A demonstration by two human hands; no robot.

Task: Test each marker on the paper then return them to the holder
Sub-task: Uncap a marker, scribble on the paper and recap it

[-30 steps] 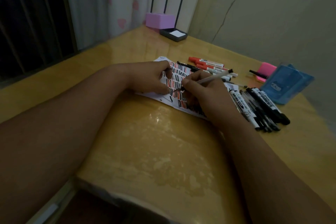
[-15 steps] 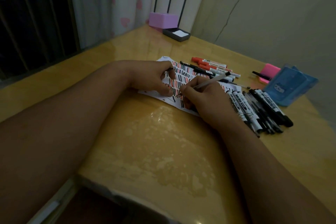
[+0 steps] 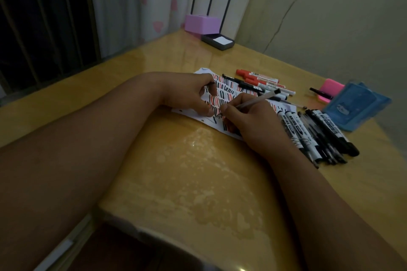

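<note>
1. While the right hand [image 3: 253, 121] rests on the paper [image 3: 222, 92], its fingers [image 3: 226, 110] are closed tightly round a thin clear pen [image 3: 255, 100], pinching it low on the barrel.
2. Its tip touches the sheet near the edge closest to the person, just beside the left thumb; the dark back end slants up and away to the right.
3. That hand lies on its outer edge with the wrist low on the table [image 3: 187, 182], covering the near right part of the sheet, and the forearm runs back to the lower right.
4. On the far left part of the same sheet sits the left hand [image 3: 187, 94], its fingers curled and the thumb tip pressed down on the paper (whether anything sits inside the curl cannot be told).
5. Short red and black strokes in rows cover the sheet, which lies flat on the table between the two hands.
6. Beyond the sheet lie several red markers [image 3: 257, 79], side by side, with a black one just in front of them.
7. To the right of the writing hand lies a heap of black markers [image 3: 319, 136], touching one another.
8. Just past that heap a blue case [image 3: 354, 105] lies flat, with a pink block [image 3: 330, 89] beside it.
9. Far back, near the curtain, stands a purple box [image 3: 201, 24] next to a dark tray [image 3: 218, 40].
</note>
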